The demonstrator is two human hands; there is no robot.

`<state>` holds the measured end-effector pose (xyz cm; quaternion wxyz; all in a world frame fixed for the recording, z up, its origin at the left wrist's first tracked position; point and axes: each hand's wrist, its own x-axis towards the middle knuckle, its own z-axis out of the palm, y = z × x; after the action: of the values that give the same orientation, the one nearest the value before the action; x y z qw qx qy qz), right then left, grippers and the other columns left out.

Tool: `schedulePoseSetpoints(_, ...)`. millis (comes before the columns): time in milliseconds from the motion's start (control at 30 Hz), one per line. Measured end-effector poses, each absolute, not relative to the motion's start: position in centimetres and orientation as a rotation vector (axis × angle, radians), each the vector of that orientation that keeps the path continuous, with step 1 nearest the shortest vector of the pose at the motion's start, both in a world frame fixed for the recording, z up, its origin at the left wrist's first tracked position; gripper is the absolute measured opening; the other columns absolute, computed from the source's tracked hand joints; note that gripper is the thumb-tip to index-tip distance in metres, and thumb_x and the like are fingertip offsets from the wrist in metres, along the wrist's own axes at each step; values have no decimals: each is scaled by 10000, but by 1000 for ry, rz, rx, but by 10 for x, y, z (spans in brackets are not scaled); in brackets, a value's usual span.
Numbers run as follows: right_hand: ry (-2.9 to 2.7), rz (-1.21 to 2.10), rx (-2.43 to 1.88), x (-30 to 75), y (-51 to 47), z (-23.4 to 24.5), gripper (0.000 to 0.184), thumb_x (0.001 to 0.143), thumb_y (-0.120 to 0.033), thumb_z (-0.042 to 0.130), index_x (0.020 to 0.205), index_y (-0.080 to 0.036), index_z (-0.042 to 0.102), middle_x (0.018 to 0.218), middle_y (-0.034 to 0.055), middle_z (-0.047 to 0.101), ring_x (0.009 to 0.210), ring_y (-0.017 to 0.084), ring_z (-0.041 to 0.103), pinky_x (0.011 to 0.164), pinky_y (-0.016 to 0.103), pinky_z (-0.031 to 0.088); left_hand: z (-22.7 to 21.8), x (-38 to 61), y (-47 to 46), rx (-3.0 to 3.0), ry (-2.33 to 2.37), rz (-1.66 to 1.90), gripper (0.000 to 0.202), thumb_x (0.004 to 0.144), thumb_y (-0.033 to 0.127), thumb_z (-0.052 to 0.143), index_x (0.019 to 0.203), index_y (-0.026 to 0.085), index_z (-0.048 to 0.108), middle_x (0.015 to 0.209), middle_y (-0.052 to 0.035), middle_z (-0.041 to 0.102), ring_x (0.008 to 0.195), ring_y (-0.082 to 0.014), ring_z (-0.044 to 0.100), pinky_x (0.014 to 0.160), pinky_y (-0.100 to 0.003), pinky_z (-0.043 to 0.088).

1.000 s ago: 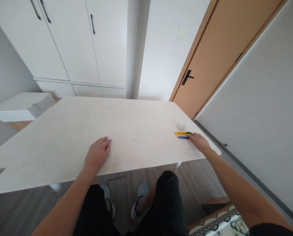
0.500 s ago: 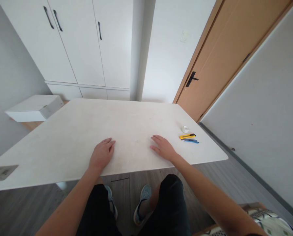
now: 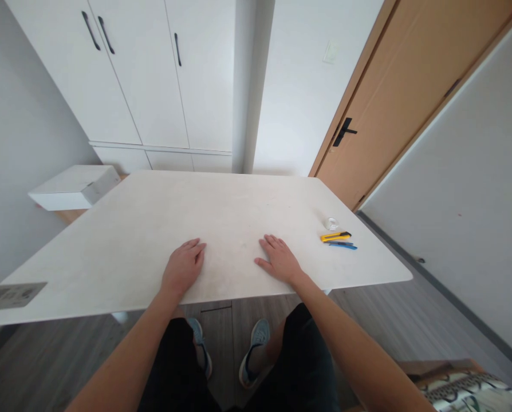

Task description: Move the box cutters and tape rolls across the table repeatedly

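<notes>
My left hand [image 3: 184,265] rests palm down near the front edge of the white table [image 3: 221,212], fingers stretched out and holding nothing. To its right, my right hand [image 3: 279,260] lies flat on the same tabletop, thumb and fingers apart, also holding nothing. Beyond my right hand, toward the table's right side, are a yellow utility knife [image 3: 335,237] and a slim blue cutter [image 3: 342,245] side by side. Just behind them sits a clear roll of tape [image 3: 331,224].
A printed grey label [image 3: 13,296] lies at the table's left front corner. A white box [image 3: 75,186] stands past the left edge. White cabinets [image 3: 144,80] and a wooden door [image 3: 393,86] are behind. A patterned cloth [image 3: 466,392] is at lower right.
My right hand has shifted slightly left, closer to my left hand, and lies flatter with fingers more spread. The whole view has moved a little, so the table items appear farther right.
</notes>
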<state>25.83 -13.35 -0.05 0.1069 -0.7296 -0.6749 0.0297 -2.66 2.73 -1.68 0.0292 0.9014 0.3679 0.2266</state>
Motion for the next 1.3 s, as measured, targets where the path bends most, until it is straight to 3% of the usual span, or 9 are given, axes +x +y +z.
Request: schedulePoseSetpoints(1300,-1967,90,-2173,258,-133,0,741,974,-642,406,1514,-137,460,1604,171,368,1493,294,302,1222,449,197,-22,-28,30,2788,1114,751,444,970,324,384,1166,140,736,1284,-145,688,1206,-274,631,1093,-428,470)
